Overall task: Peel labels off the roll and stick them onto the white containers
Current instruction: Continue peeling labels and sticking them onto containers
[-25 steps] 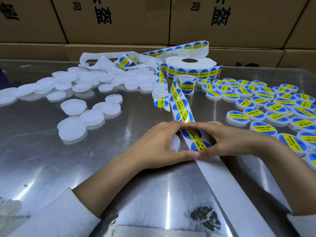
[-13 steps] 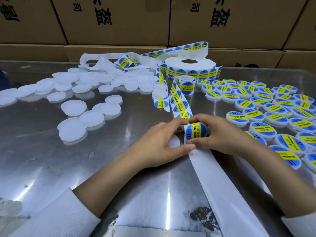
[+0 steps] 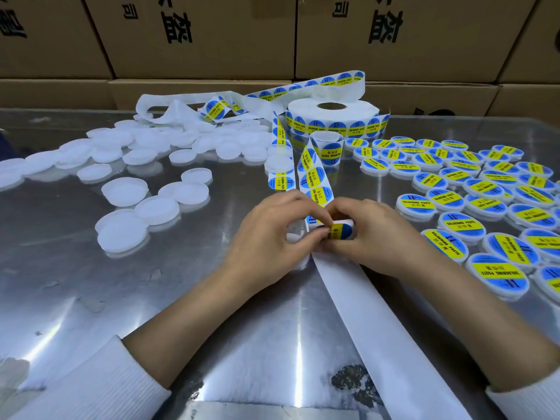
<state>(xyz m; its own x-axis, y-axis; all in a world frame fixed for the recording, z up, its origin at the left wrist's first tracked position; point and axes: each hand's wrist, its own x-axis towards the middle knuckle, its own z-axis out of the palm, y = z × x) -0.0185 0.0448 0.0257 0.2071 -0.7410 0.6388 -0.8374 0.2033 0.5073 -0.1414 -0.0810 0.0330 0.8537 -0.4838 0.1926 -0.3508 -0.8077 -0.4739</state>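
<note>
Head view: at the table's (image 3: 91, 283) middle, both my hands pinch one blue-and-yellow label (image 3: 339, 231) at the backing strip (image 3: 378, 322), left hand (image 3: 266, 244) fingertips meeting right hand (image 3: 372, 237).

Hidden and cropped items, head view

Label (image 3: 339, 231): largely covered by fingers (image 3: 318, 234); container beneath cannot be made out. Labelled containers (image 3: 497, 274) cut off at right edge. Carton (image 3: 194, 34) print cropped at top.
</note>
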